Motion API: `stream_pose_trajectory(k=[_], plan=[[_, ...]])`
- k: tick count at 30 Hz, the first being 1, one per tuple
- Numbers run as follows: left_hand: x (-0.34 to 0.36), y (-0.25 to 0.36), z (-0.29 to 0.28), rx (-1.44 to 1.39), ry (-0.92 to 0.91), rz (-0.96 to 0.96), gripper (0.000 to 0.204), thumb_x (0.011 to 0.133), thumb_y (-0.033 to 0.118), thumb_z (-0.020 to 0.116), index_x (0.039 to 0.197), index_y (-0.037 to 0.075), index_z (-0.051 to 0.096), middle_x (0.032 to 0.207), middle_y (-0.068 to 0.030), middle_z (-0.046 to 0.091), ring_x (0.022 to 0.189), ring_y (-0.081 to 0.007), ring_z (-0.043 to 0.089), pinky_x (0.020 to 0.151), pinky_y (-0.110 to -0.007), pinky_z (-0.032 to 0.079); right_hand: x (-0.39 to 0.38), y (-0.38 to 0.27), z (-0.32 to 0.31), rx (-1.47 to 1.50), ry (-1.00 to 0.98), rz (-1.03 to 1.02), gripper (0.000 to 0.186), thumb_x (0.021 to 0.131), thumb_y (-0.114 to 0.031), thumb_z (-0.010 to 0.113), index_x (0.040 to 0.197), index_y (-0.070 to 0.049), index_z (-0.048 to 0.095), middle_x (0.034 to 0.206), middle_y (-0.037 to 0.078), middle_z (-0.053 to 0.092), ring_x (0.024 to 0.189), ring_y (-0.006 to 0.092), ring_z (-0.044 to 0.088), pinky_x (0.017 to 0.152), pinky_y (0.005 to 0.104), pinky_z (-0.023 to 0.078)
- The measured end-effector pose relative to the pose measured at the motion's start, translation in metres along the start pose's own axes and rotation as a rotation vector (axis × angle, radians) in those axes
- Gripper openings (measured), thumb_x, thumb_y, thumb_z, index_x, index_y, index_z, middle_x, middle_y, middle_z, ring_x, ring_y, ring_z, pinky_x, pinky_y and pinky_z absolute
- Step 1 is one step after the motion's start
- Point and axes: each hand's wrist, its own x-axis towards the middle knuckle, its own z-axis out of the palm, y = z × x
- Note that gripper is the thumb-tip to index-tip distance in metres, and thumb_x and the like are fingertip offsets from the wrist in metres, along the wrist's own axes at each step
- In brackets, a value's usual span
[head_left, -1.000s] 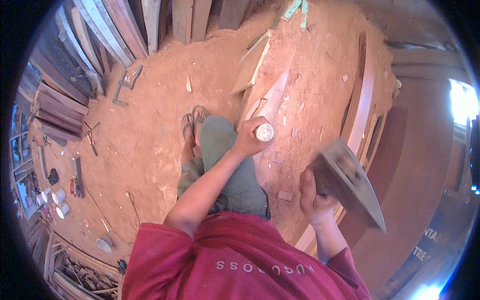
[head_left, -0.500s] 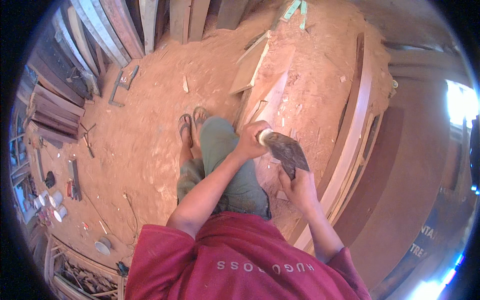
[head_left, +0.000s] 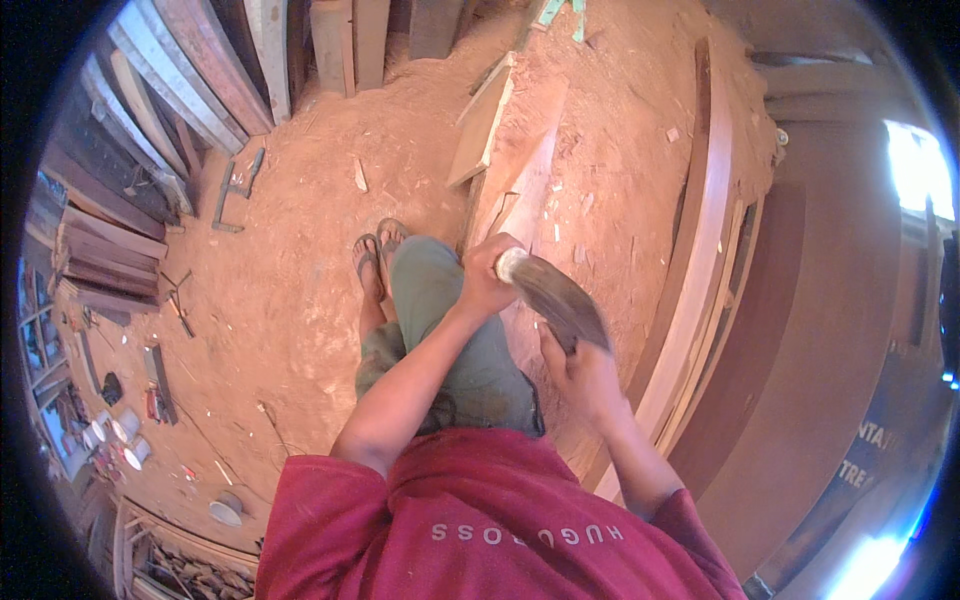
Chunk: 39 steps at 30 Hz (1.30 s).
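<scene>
Two hands, both closed: L hand (head_left: 486, 280) round a pale-topped tool (head_left: 509, 265), seen end-on; R hand (head_left: 588, 378), near right, w/ blurred mallet (head_left: 562, 298), long axis running far-left to tool, contact unclear.

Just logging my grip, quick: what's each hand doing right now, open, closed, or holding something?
Left hand: closed, holding a pale-topped tool.
Right hand: closed, holding a dark block.
</scene>
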Motion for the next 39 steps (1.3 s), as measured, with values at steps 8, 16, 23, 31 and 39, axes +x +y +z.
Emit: stream_pose_trajectory(k=[8,16,23,31,39], plan=[[-0.001,0.013,0.006,0.102,0.079,-0.129,0.013,0.076,0.003,0.074,0.077,0.003,0.06,0.072,-0.0074,0.061,0.065,-0.0156,0.059,0.064,-0.029,0.049,-0.024,0.035,-0.007,0.118,0.137,-0.071,0.024,0.09,-0.014,0.068,0.106,0.003,0.062,0.087,0.019,0.067,0.079,0.0334,0.065,0.072,0.0402,0.049],[0.056,-0.003,0.021,0.145,0.102,-0.386,0.013,0.079,0.01,0.076,0.079,0.004,0.064,0.077,-0.0048,0.067,0.072,-0.0155,0.064,0.066,-0.03,0.05,-0.063,0.112,0.025,0.261,0.102,0.39,0.028,0.093,-0.021,0.068,0.108,0.002,0.062,0.082,0.016,0.067,0.071,0.0252,0.064,0.067,0.0389,0.05],[0.087,0.059,0.014,-0.016,0.052,-0.047,0.019,0.079,0.015,0.078,0.086,0.0,0.068,0.077,-0.0115,0.07,0.07,-0.0198,0.067,0.063,-0.033,0.054,-0.076,0.157,0.063,0.387,0.115,0.403,0.022,0.095,-0.021,0.065,0.101,-0.001,0.056,0.067,0.006,0.06,0.051,0.0121,0.056,0.046,0.0299,0.044],[0.135,-0.076,0.001,0.989,-0.821,-0.385,0.052,0.071,0.041,0.08,0.105,0.003,0.07,0.1,-0.0228,0.071,0.097,-0.0363,0.069,0.086,-0.046,0.054,-0.06,0.155,0.073,0.526,-0.049,0.48,0.029,0.091,-0.021,0.067,0.105,0.003,0.057,0.088,0.023,0.067,0.082,0.0346,0.067,0.072,0.0425,0.051],[0.112,-0.133,-0.011,0.842,-0.727,-0.333,0.053,0.069,0.036,0.083,0.107,0.002,0.07,0.098,-0.0161,0.072,0.09,-0.0307,0.069,0.083,-0.04,0.054,-0.071,0.15,0.076,0.497,-0.031,0.584,0.035,0.091,-0.024,0.067,0.111,0.004,0.057,0.094,0.025,0.068,0.087,0.039,0.068,0.077,0.0439,0.052]])
